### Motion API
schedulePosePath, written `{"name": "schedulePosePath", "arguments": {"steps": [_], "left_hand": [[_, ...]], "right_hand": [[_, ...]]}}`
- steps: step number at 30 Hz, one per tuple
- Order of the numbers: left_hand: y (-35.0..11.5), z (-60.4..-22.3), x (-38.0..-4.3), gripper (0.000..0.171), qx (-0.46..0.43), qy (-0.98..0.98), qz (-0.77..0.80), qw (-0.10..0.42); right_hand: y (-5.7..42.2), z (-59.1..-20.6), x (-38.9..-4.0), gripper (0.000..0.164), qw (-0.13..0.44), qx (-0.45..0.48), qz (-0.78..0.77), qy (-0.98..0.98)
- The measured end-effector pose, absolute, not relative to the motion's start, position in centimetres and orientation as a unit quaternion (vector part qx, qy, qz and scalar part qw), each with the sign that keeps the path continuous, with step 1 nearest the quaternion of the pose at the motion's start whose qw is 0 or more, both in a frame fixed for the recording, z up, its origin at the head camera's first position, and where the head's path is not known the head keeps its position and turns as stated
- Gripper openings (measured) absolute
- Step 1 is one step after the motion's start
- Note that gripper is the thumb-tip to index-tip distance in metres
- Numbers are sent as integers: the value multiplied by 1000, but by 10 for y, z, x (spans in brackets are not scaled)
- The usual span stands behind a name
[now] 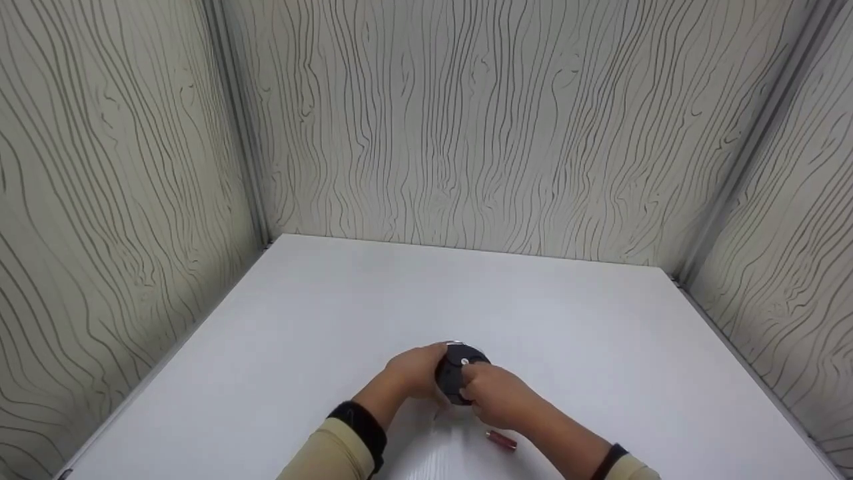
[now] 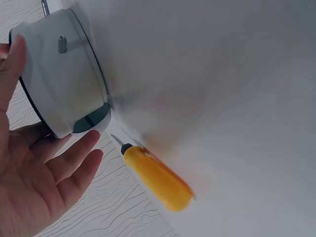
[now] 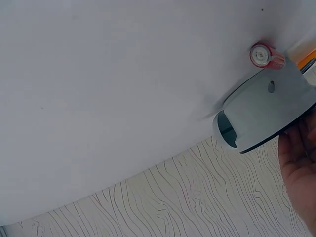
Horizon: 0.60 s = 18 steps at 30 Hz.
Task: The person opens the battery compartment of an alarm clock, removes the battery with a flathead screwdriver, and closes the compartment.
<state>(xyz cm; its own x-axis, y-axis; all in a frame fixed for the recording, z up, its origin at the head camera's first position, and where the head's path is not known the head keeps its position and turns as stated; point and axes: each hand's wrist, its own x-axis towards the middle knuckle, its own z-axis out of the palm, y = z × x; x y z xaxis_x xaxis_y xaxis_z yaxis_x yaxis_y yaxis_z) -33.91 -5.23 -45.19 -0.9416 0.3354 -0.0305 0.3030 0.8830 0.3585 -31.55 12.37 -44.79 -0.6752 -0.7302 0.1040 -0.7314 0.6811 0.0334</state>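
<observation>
A round device with a white body [image 2: 64,69] and a black back [image 1: 448,380] stands on the table, its back tilted toward me. My left hand [image 1: 416,372] holds it by the left side, thumb on the rim and some fingers spread beneath. Against the black back rest the bent fingers of my right hand [image 1: 500,397], beside a small white spot; what they pinch, if anything, is hidden. A red battery [image 1: 501,440] lies just below my right hand, near the device in the right wrist view. A yellow-handled screwdriver [image 2: 158,177] lies close to the device.
The white tabletop [image 1: 373,287] stretches out around the hands. Wood-patterned panels [image 1: 433,133] stand behind it and at both sides, with grey posts [image 1: 233,120] at the corners.
</observation>
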Motion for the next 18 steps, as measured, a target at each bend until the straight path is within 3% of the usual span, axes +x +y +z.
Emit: {"name": "schedulePosePath", "arguments": {"steps": [5,11,15,18], "left_hand": [[-52,-451,-339,94,161,969,181,50],[-52,-450,-338,93,161,969,182,52],[-51,-451,-339,91,160,969,180,58],[-51,-452,-340,89,158,969,180,61]], "right_hand": [[126,-450,-314,11,56,402,9,-914],[135,-450,-314,29,29,413,45,-909],[145,-453,-320,32,14,403,101,-909],[151,-455,-326,48,25,379,141,-914]]}}
